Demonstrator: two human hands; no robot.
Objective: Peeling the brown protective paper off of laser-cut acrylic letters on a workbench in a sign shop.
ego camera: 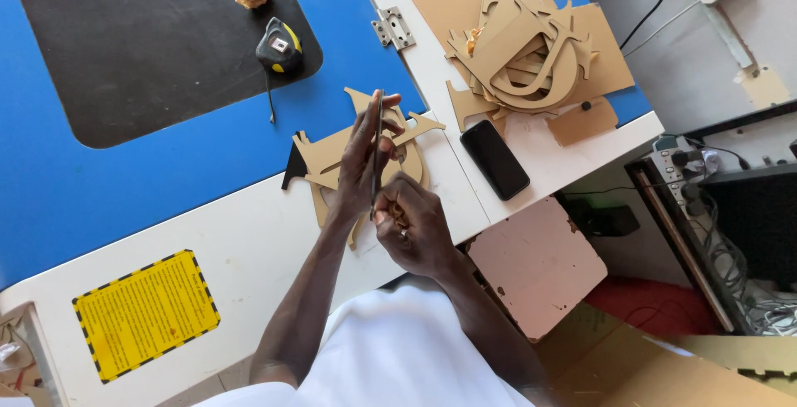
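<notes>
White sleeve (390,349) lowest in frame. Both hands meet over the bench (249,249): left hand (359,166) clamps a thin flat piece (378,146) upright, edge-on; right hand (413,224) pinches its lower end. A few cut shapes (332,158) lie beneath; big pile (531,50) well apart, apparently untouched.

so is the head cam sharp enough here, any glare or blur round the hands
Head view: bright, even daylight, soft shadows under the cut board pieces; left hand and right hand are sharp, as is the thin strip they hold; mild sheen on the phone; frame tilted.
</notes>
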